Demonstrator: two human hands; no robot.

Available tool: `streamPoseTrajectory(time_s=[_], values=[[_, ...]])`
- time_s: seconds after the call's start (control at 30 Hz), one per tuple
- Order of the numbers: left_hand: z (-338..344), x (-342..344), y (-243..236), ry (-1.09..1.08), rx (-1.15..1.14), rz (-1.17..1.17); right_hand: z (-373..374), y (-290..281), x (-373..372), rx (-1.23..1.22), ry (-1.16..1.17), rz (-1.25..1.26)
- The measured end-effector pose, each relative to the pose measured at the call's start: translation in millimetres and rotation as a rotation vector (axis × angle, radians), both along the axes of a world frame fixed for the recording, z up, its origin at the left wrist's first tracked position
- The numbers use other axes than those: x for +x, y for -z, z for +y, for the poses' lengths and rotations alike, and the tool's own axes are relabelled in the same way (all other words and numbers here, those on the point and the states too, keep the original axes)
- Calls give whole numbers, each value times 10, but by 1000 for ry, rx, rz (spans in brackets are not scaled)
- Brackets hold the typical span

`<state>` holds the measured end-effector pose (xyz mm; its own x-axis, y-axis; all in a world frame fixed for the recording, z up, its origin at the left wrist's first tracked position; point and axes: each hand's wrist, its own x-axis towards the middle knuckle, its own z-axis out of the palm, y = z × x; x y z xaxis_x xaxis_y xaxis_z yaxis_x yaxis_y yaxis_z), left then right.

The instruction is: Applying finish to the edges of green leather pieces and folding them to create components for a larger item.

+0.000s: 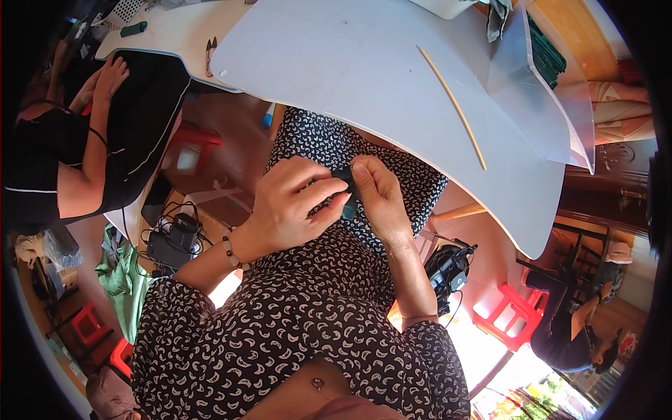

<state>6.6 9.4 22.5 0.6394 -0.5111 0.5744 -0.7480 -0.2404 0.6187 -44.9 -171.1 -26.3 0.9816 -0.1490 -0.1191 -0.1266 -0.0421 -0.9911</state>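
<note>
Over my lap, both hands meet at a small dark green piece (348, 208) that looks like folded cloth; my fingers cover much of it. My left hand (290, 199) comes in from the left with its fingers curled and the thumb and forefinger closed on the piece's edge. On the other side, my right hand (381, 199) pinches the piece between its upright thumb and bent fingers. A beaded bracelet (229, 250) circles my left wrist. The patterned dark cloth of my dress (308, 136) lies beneath the hands.
A pale grey table (329, 56) curves ahead, with a thin yellow stick (453, 105) on it. Small snips (211, 56) and a dark green roll (134, 29) lie farther left. A co-worker (84, 154) sits at left. Red stools (509, 316) and a dark bag (450, 269) stand around.
</note>
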Motion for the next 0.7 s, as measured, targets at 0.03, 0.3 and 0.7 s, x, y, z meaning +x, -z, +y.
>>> streamPoseTrajectory(time_s=[0.03,0.3,0.7], values=[[-7,-6,33,-38,95,-43,14,-14,7,1,-3,-1],[-67,-22,59,-66,286,-75,35,-160,34,345,-77,209],[-33,6,141,-29,37,376,72,-374,-131,-702,305,-503]])
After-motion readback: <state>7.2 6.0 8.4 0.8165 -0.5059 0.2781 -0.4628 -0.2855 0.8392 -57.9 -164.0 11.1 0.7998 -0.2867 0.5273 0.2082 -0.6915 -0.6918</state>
